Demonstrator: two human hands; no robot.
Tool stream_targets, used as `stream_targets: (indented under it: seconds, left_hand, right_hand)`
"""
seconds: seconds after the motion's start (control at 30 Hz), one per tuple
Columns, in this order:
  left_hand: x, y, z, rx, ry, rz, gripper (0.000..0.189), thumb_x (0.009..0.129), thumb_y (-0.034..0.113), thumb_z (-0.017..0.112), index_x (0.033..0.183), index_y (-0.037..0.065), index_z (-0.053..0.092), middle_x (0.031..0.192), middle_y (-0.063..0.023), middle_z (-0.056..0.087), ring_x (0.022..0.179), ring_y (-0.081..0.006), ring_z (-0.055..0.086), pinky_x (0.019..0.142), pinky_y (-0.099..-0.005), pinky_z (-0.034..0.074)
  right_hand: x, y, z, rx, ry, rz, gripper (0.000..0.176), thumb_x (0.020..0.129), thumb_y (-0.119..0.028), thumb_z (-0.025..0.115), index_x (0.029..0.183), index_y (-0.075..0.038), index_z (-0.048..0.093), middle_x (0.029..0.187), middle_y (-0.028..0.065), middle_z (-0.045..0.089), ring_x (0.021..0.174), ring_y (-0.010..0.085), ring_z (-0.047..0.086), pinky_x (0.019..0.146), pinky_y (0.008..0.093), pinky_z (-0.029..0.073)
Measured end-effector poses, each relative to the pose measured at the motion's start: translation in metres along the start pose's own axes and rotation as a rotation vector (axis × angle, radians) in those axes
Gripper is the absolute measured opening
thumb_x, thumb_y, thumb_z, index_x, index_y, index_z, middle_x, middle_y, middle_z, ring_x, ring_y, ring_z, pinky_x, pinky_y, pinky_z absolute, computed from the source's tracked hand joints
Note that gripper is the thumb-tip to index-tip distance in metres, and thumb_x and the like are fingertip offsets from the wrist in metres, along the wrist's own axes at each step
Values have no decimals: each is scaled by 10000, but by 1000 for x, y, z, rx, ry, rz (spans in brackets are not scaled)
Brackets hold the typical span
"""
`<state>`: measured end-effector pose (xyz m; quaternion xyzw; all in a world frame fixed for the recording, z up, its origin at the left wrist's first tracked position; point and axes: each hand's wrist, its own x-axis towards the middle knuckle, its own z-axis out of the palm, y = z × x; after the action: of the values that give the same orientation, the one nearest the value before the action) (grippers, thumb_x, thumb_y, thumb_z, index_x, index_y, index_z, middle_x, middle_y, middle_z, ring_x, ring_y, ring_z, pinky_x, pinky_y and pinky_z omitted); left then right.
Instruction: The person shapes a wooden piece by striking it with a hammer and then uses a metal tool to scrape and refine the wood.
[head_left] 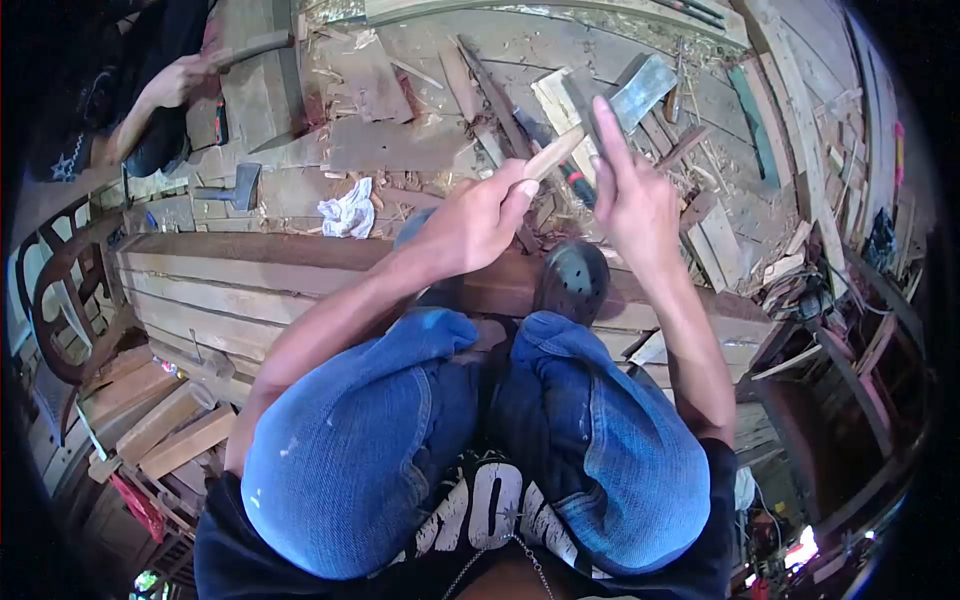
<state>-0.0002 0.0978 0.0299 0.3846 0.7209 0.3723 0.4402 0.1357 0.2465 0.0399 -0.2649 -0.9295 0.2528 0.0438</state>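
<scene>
My left hand (490, 215) is closed around a pale wooden handle (556, 153), which slants up and away toward a broad metal blade (645, 92). The join between handle and blade is hidden behind a dark, flat bar (588, 100). With the index finger stretched along that bar, my right hand (637, 195) grips its near end. Just beneath and between the two hands, a tool with a red-and-black grip (576, 184) lies among wood scraps.
A thick timber beam (240, 250) runs across in front of my knees. Beyond it lie a hatchet (243, 187), a crumpled white cloth (348, 208) and scattered offcuts (715, 240). Another person's hand (180, 80) holds a wooden handle at upper left. A carved chair back (65, 290) stands left.
</scene>
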Motion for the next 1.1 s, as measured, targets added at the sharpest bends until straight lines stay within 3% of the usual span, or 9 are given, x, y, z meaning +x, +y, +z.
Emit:
stream_targets:
  seconds: [0.2, 0.3, 0.33, 0.47, 0.57, 0.7, 0.9, 1.03, 1.1]
  left_hand:
    - [1, 2, -2, -38, -13, 7, 214, 985, 186, 468, 1140, 43, 505, 617, -198, 546, 570, -374, 596, 529, -443, 432]
    - [-5, 5, -4, -17, -40, -87, 245, 990, 201, 466, 1180, 53, 508, 664, -203, 564, 630, -384, 615, 573, -434, 453]
    - [2, 8, -9, 10, -70, -126, 276, 994, 216, 463, 1220, 63, 509, 717, -207, 585, 695, -396, 635, 621, -429, 474]
    - [-3, 11, -9, 20, -86, -176, 275, 992, 206, 466, 1226, 67, 505, 737, -211, 594, 715, -397, 638, 631, -432, 476]
    - [0, -1, -3, -11, 48, 7, 190, 982, 193, 480, 1099, 50, 521, 631, -209, 562, 621, -399, 620, 558, -461, 450]
    - [3, -3, -3, -2, 56, 72, 184, 981, 191, 479, 1089, 47, 518, 627, -208, 561, 614, -398, 615, 559, -462, 449]
    - [2, -4, -5, 3, -21, -62, 275, 988, 199, 474, 1214, 53, 532, 759, -220, 593, 710, -383, 635, 643, -428, 479]
    - [-6, -11, 0, -20, 35, 5, 241, 976, 178, 488, 1169, 39, 529, 614, -191, 562, 548, -335, 602, 523, -424, 436]
    - [4, -10, -1, -28, 35, 22, 249, 978, 185, 485, 1175, 40, 531, 624, -190, 566, 560, -329, 606, 534, -424, 441]
  right_hand:
    - [2, 13, 3, -51, 51, 9, 622, 934, -241, 585, 1482, -323, 301, 647, 181, 570, 407, 268, 560, 359, 398, 464]
    - [-13, -4, 4, -41, -35, -119, 618, 935, -231, 578, 1482, -317, 303, 637, 177, 566, 409, 269, 558, 361, 397, 466]
    - [-5, 4, 3, 16, -6, -3, 639, 880, -81, 600, 1452, -270, 388, 694, 183, 606, 492, 313, 581, 476, 427, 484]
    - [-18, -14, 10, -27, -35, -119, 621, 917, -202, 585, 1469, -322, 326, 684, 215, 591, 483, 347, 614, 396, 439, 490]
    - [7, 5, 0, -44, -7, 63, 633, 906, -196, 600, 1465, -330, 333, 685, 215, 594, 486, 344, 617, 413, 451, 500]
    - [-4, -4, 5, -35, -25, -58, 668, 879, -114, 615, 1471, -280, 354, 650, 172, 570, 452, 296, 570, 440, 420, 477]
    - [3, 3, 6, 10, 4, 42, 635, 893, -117, 596, 1459, -299, 372, 662, 176, 584, 480, 309, 576, 454, 415, 479]
    - [-11, -11, 6, -32, -55, -99, 626, 898, -114, 586, 1456, -301, 373, 649, 157, 588, 478, 304, 575, 448, 421, 468]
    - [6, 6, 5, -97, -3, 74, 669, 879, -106, 609, 1466, -302, 357, 687, 155, 605, 464, 260, 574, 459, 396, 499]
